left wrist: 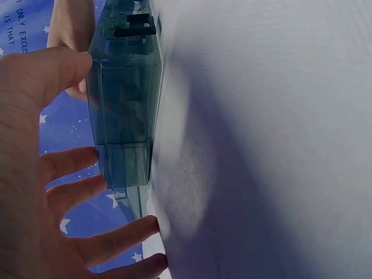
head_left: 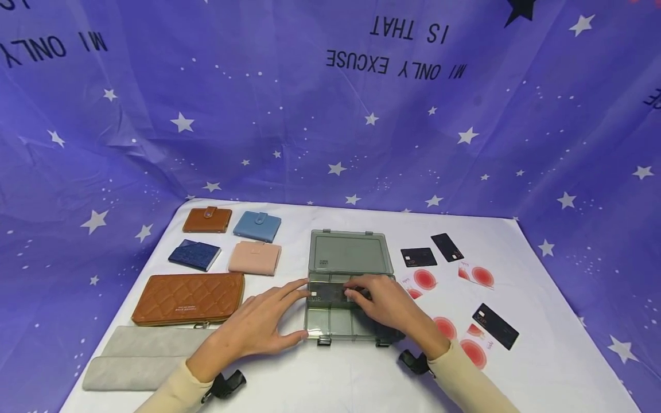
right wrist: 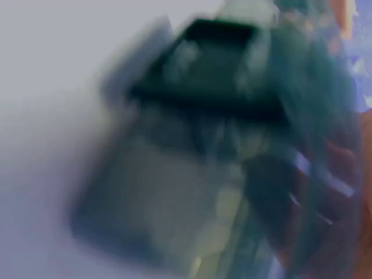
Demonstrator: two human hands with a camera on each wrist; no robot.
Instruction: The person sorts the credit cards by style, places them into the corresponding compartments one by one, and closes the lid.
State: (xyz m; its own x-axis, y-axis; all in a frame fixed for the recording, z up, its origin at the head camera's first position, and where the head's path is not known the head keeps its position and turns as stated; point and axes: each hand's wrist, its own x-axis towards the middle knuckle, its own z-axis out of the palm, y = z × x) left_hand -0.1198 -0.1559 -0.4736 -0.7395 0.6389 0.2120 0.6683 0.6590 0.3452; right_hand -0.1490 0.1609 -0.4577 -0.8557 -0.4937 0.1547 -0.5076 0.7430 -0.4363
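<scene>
A translucent grey-green divided box (head_left: 330,327) stands with its lid (head_left: 351,252) laid back, away from me. A black VIP card (head_left: 325,294) lies across its far compartments. My right hand (head_left: 387,298) reaches over the box from the right and pinches the card near its right end, with thumb and forefinger bent. My left hand (head_left: 260,321) touches the box's left side with spread, fairly straight fingers and thumb. In the left wrist view, thumb and fingertips lie along the box wall (left wrist: 125,116). The right wrist view is blurred, with a box latch (right wrist: 203,70) close up.
At left lie a brown wallet (head_left: 207,220), a blue wallet (head_left: 257,226), a navy card holder (head_left: 194,254), a pink wallet (head_left: 255,258), a quilted brown purse (head_left: 188,297) and a grey long wallet (head_left: 134,367). At right lie several black cards (head_left: 496,326) and red-and-white cards (head_left: 476,275).
</scene>
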